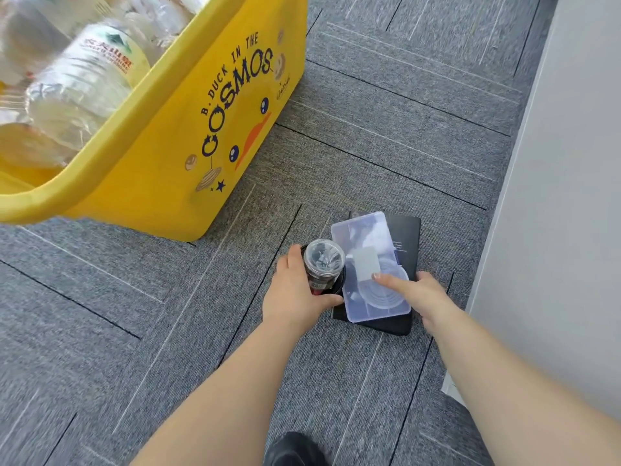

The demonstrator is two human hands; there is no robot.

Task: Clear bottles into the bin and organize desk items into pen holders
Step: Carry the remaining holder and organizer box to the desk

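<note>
Head view. Left hand [295, 294]: fingers and thumb curled round a clear-lidded container [323, 260] with a dark body and a red label low down. A black ring shows at its base; I cannot tell whether that is a holder or part of it. It sits tight against the near left corner of the stack. Right hand [425, 295]: gripping that stack, with the thumb laid flat on a clear plastic case [366, 237] and the fingers wrapped under the edge of the black book [408, 237] it lies on. The case is skewed on the book and overhangs slightly toward the body. Everything looks carried above the grey carpet [386, 129], though contact with the floor cannot be ruled out. Yellow bin [161, 156]: up and to the left, well apart from both hands, with clear bottles [84, 79] piled inside. White panel [571, 163]: close on the right. Judged step: get the container to the bin if it counts as a bottle. To do it well, firm the thumb on the case first, as it looks slippery and the stack will lose its left-side support. Lift the container straight up and clear, level because the lid may not seal, then swing it over the near rim and release low among the bottles. The case and book wait for the desk.
</note>
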